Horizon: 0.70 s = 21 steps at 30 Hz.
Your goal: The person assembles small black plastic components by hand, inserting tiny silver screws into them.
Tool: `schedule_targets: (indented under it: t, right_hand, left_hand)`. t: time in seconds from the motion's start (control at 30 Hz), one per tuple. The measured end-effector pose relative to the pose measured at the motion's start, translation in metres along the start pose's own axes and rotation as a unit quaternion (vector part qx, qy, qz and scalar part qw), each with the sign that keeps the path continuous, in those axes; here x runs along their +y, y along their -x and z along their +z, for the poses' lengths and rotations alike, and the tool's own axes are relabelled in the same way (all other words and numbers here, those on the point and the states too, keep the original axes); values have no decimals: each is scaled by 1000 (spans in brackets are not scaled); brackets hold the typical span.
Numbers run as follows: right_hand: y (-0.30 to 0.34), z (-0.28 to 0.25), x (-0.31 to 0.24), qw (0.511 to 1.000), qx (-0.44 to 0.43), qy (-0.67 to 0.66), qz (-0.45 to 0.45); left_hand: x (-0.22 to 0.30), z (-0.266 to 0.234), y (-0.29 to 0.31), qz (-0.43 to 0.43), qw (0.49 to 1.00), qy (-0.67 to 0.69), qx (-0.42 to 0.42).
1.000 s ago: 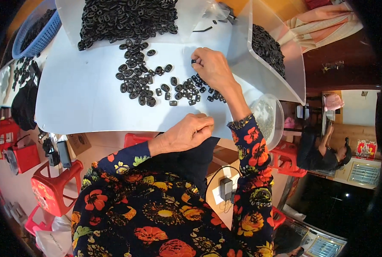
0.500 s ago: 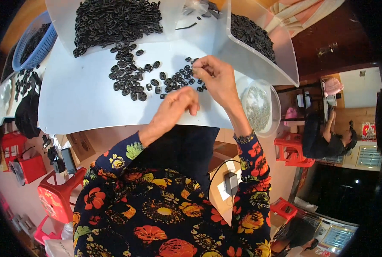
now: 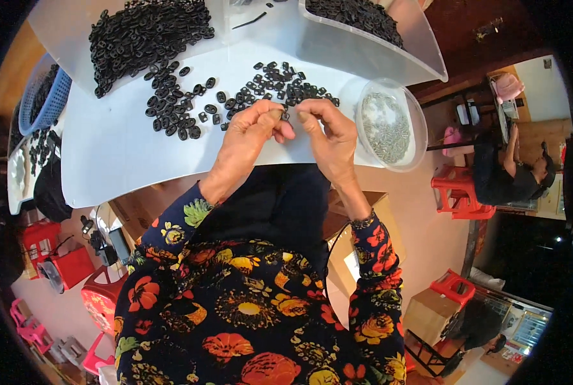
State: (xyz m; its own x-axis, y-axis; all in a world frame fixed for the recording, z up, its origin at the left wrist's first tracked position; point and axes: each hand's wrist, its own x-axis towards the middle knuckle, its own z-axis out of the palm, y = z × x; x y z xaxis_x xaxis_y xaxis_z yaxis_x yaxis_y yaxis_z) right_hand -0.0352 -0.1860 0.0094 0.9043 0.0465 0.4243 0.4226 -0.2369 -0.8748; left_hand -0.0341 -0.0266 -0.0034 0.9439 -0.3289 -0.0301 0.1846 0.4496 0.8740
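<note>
Over the near edge of the white table (image 3: 106,154), my two hands face each other. My left hand (image 3: 244,141) is closed, thumb against fingers, with a small black plastic piece (image 3: 285,117) at its fingertips. Close by on the right, my right hand (image 3: 330,135) is pinched; whatever lies between its fingertips is too small to make out. Just beyond both hands spread small black blocky pieces (image 3: 270,80). Black oval two-holed pieces (image 3: 164,106) lie loose to their left. Right of my right hand stands a round clear tub (image 3: 421,138) holding small silvery metal pins (image 3: 386,128).
A clear bin (image 3: 55,32) at the back left spills a heap of black oval pieces (image 3: 148,38). Another clear bin (image 3: 370,61) of black parts stands back right. A blue basket (image 3: 55,99) is far left. Red stools (image 3: 456,189) and a seated person (image 3: 508,163) are at right.
My right hand has drawn back from the small black pieces. My left hand has turned up beside it, a black piece now showing at its fingertips. The whole view has shifted.
</note>
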Motion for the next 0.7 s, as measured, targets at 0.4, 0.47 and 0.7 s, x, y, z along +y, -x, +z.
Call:
schedule_targets:
  t: [0.4,0.47,0.7]
  right_hand:
    - [11,-3,3,1000,-1,14,16]
    - [14,-1,-2,999,10,34,23]
    - [10,-29,-14,993,6,116,-21]
  left_hand:
    - [-11,7,4,45,963,-265,0]
    - [-16,5,5,26,979,-203,18]
    - [-21,5,2,28,983,-181,-4]
